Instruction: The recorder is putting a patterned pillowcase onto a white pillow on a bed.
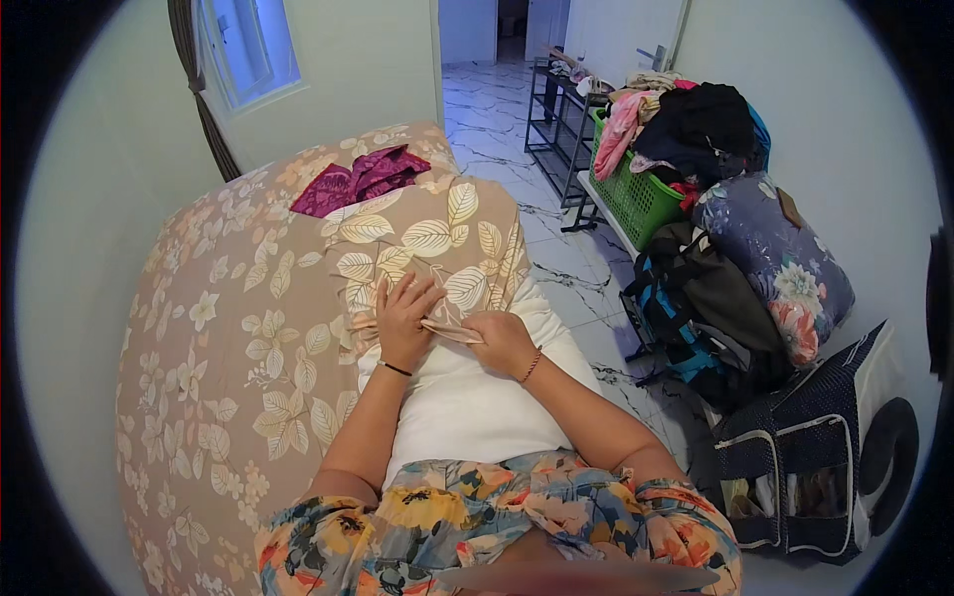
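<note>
A white pillow (477,421) lies partly inside a beige leaf-print pillowcase (428,227), its near part bare and reaching to my torso. My right hand (501,339) is closed around the case's hem, with a fold of fabric pulled taut toward my left hand (406,320). The left rests on the case, fingers spread and pointing away from me. Whether its thumb grips the hem is hidden. Under the case's left side is a bed with a beige floral sheet (223,357).
Crumpled purple cloth (358,179) lies beyond the pillow. Right of the bed, past the marble-pattern floor (566,287), are a black rack (551,141), a green laundry basket (633,197) heaped with clothes, a backpack (693,305), a floral cushion (775,246) and a dotted storage bag (801,454).
</note>
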The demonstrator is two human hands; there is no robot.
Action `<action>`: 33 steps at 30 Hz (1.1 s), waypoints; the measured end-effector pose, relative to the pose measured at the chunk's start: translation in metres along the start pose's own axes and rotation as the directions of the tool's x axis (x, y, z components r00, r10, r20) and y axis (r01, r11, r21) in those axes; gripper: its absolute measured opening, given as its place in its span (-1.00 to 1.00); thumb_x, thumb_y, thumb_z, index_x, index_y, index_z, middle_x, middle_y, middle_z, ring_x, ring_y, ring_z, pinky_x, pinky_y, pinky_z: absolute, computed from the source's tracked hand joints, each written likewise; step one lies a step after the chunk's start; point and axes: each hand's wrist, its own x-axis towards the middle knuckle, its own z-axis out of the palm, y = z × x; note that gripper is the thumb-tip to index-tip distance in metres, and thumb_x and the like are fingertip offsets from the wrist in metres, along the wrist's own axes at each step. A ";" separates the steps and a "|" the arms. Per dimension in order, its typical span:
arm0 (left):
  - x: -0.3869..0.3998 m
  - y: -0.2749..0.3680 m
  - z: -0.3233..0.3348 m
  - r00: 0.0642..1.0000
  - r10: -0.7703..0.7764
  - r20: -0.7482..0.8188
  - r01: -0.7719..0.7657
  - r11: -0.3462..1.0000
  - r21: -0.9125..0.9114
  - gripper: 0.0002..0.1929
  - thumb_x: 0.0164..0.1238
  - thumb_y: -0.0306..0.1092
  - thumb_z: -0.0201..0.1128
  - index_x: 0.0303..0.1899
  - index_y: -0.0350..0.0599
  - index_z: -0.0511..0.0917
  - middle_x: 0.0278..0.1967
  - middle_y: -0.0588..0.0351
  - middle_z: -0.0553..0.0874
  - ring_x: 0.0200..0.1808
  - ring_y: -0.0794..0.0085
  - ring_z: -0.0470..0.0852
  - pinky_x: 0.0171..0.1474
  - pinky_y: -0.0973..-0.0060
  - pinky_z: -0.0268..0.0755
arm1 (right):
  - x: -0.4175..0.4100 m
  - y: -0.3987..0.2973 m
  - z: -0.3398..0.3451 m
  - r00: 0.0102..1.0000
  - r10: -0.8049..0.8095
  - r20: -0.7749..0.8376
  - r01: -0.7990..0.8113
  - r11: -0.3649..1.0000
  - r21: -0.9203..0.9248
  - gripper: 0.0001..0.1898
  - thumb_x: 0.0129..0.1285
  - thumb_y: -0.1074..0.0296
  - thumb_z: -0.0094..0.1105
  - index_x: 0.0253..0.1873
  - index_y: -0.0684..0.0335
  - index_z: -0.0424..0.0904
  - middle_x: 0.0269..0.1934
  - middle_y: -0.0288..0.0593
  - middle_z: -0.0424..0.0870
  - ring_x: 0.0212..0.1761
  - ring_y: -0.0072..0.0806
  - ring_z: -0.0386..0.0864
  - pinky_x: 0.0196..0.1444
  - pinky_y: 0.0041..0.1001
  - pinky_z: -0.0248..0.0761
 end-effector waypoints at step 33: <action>-0.044 -0.030 0.088 0.995 -0.079 0.058 0.081 0.996 -0.031 -0.45 -0.04 -0.42 0.07 0.09 0.35 0.56 0.31 0.12 0.35 0.38 0.14 0.16 0.38 -0.06 -0.50 | 0.095 0.090 0.006 0.947 -0.077 -0.312 0.047 0.993 -0.105 -0.65 0.19 0.18 0.13 0.08 0.06 0.51 0.09 -0.12 0.48 0.18 -0.19 0.37 0.20 -0.21 0.20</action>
